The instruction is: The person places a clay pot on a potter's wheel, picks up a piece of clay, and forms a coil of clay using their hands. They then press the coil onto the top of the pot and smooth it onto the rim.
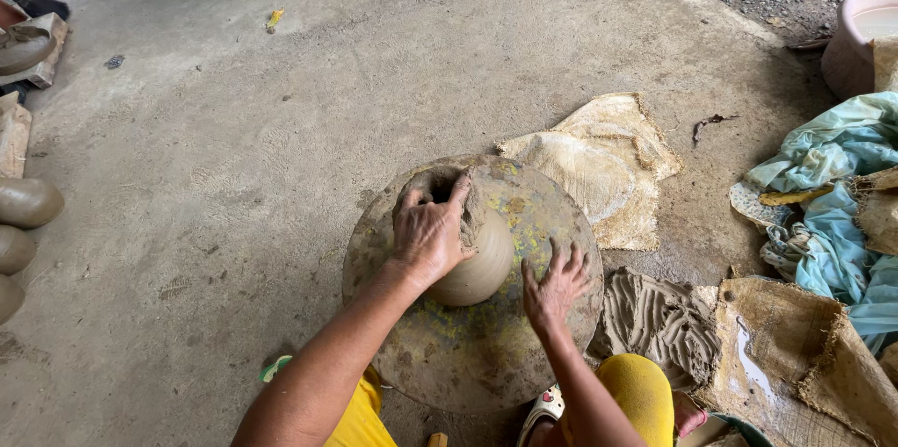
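Shaping a wet clay pot at the center of my round wheel on the concrete floor: left hand w/ fingers curled over the pot's rim, gripping it; right hand flat, fingers spread open on the wheel beside it. Burlap sack nearby.

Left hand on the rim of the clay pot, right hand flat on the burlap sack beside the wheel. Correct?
Not quite. The left hand is on the rim of the clay pot, but the right hand lies flat on the round wheel disc, not on the burlap sack, which lies untouched on the floor beyond it. The head view shows this.
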